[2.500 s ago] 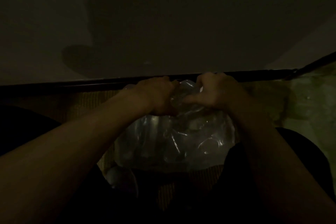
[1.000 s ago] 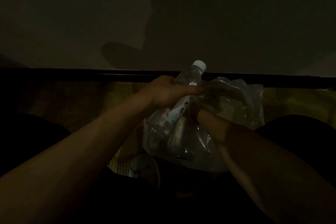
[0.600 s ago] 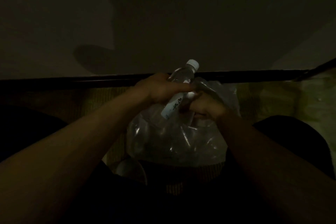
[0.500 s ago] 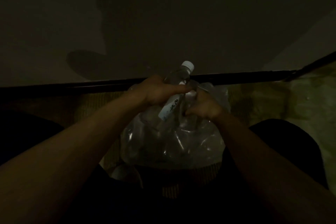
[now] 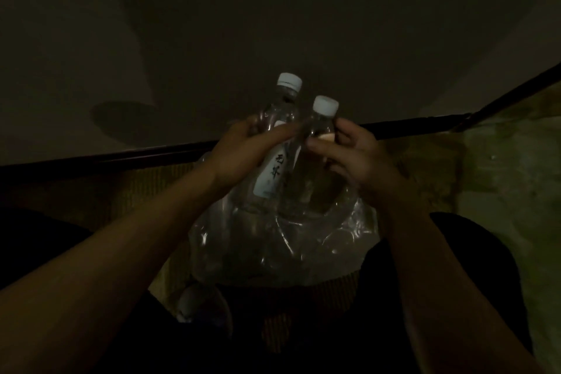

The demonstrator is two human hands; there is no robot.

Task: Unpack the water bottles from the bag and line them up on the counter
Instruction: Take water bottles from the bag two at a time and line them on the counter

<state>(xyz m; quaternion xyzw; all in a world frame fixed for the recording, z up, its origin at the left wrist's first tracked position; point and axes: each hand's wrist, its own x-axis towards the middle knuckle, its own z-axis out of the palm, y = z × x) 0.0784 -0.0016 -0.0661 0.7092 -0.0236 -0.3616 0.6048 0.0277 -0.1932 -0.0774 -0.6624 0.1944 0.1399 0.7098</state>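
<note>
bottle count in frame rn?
2 clearly visible: labelled bottle gripped by the left hand, second bottle held by the right hand, both above the clear bag. More may be hidden in the bag; too dark to tell.

Dark characters, illegible, on bottle label (image 5: 271, 174)

One head camera looks forward and down, close over both hands (image 5: 243, 149), the wall just beyond the fingertips (image 5: 314, 143).
</note>
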